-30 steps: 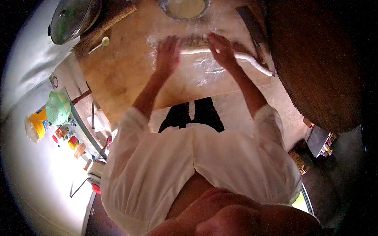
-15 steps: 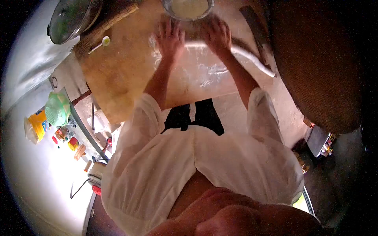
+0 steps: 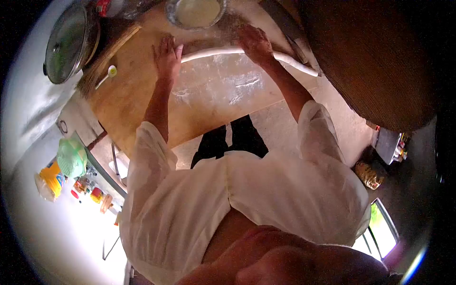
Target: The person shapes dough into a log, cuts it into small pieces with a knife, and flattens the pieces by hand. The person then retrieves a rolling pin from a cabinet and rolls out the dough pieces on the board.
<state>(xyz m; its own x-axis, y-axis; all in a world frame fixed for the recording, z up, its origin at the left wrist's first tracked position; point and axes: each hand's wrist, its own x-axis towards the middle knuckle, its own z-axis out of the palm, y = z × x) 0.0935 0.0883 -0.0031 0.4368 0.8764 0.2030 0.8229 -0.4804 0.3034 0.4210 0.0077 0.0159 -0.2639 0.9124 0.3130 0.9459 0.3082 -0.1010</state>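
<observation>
Across the far side of the tabletop (image 3: 118, 114): dough rope (image 3: 213, 51), curved. Left hand (image 3: 167, 59) at its left end, grip wide, fingers spread. Right hand (image 3: 256, 45) palm-down over it, grip open; rope runs on past to the right. Bowl (image 3: 171, 18) beyond rope. Spoon (image 3: 112, 71) left of left hand.
</observation>
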